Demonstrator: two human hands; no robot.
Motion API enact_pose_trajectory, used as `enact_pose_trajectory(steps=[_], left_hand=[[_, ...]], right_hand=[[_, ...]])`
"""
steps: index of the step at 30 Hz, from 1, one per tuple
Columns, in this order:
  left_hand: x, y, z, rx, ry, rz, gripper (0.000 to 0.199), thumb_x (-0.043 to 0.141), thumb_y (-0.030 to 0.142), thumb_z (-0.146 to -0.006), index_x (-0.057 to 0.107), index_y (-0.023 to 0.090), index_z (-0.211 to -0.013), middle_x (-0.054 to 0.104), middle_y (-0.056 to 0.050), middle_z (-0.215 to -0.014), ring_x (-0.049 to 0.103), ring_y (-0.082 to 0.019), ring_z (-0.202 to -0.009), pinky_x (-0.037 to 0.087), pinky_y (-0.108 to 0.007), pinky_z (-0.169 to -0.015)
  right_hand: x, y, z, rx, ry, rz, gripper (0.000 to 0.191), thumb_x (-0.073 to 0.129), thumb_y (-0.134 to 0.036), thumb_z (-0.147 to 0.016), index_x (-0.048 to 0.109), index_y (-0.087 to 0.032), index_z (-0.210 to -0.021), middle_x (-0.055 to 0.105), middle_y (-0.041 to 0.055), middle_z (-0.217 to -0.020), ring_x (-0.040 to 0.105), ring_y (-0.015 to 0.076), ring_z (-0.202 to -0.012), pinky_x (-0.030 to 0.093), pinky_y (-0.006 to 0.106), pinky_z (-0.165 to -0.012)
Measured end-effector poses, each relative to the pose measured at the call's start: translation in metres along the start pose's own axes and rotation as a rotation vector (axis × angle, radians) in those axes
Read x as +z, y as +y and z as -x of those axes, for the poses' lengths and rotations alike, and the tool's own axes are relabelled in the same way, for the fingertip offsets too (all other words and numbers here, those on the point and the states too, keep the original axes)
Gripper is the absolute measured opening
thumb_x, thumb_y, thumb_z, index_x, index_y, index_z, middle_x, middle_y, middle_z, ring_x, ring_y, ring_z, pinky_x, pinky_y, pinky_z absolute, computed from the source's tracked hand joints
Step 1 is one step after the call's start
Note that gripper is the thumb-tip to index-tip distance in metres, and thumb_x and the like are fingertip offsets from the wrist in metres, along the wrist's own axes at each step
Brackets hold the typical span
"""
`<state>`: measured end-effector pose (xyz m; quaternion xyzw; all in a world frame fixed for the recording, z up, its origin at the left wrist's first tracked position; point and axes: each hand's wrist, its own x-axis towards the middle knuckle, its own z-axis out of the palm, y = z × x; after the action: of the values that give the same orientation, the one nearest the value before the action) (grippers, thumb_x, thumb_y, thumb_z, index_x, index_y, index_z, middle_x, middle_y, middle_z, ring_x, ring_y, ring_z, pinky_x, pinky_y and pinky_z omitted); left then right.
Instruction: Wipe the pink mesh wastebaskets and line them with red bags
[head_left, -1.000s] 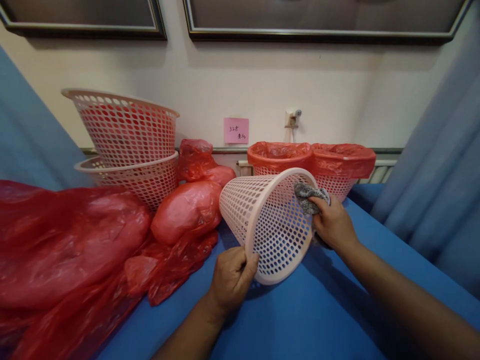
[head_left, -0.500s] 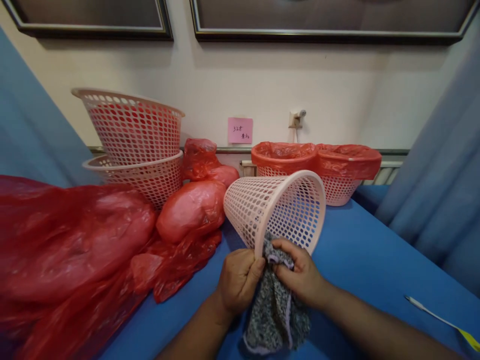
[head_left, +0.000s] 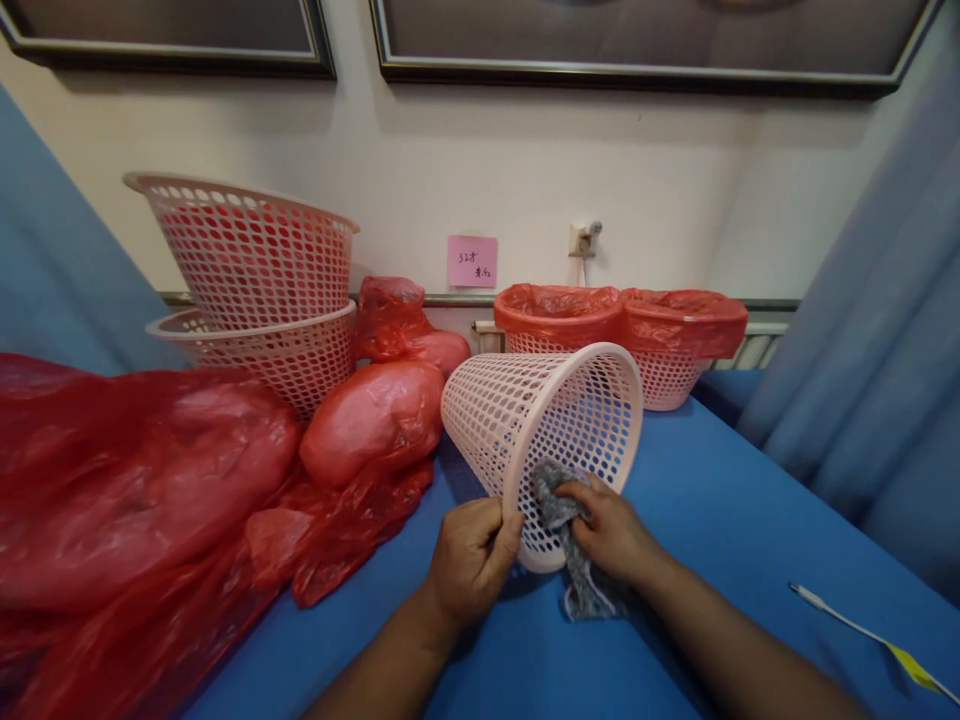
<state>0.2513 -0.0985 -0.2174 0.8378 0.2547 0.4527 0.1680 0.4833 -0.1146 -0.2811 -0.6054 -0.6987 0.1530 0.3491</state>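
A pink perforated basket [head_left: 491, 400] lies tilted on its side, its mouth facing me and to the right. My left hand [head_left: 474, 560] grips the rim at its lower left, thumb over the edge. In my right hand [head_left: 611, 525] is a grey speckled cloth [head_left: 556, 495], bunched against the inside of the basket near the lower rim. The cloth's lower end hangs outside the mouth towards the blue surface.
Red plastic bags [head_left: 150, 480] cover the left side. Stacked baskets [head_left: 255, 255] stand behind them. Two red-lined baskets [head_left: 664, 380] stand at the back right. A white cable [head_left: 847, 615] with a yellow tag lies on the blue table [head_left: 735, 500].
My right hand has pushed the cloth off the rim and into the basket's mouth, away from my left hand. The cloth's hanging end has risen. My left hand still holds the rim.
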Motion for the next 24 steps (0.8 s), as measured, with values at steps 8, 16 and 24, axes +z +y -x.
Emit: enact_pose_trajectory(steps=[8,16,24], left_hand=[[0.000,-0.004,0.001,-0.078,0.036,0.008,0.043,0.048,0.033,-0.104,0.055,0.019,-0.063,0.048,0.003,-0.056,0.045,-0.010,-0.051,0.035,-0.023,-0.051],[0.006,0.002,-0.001,-0.051,-0.015,0.021,0.041,0.053,0.030,-0.100,0.053,0.019,-0.060,0.049,0.004,-0.056,0.046,-0.009,-0.050,0.034,-0.023,-0.052],[0.007,0.000,0.000,-0.058,-0.007,0.011,0.041,0.053,0.029,-0.100,0.051,0.018,-0.061,0.047,0.005,-0.056,0.044,-0.009,-0.050,0.033,-0.022,-0.052]], right_hand=[[0.001,-0.024,0.010,-0.117,-0.200,-0.481,0.054,0.057,-0.008,-0.076,0.076,-0.029,-0.122,0.072,0.0053,-0.123,0.067,0.0236,-0.120,0.050,0.043,-0.110],[-0.009,0.030,-0.011,0.124,0.120,0.079,0.056,0.053,-0.002,-0.077,0.074,-0.024,-0.124,0.064,0.0088,-0.123,0.065,0.0244,-0.113,0.051,0.043,-0.107],[-0.005,0.009,0.000,-0.016,-0.072,-0.204,0.050,0.057,-0.007,-0.076,0.076,-0.025,-0.118,0.071,0.0070,-0.121,0.067,0.0239,-0.114,0.052,0.043,-0.108]])
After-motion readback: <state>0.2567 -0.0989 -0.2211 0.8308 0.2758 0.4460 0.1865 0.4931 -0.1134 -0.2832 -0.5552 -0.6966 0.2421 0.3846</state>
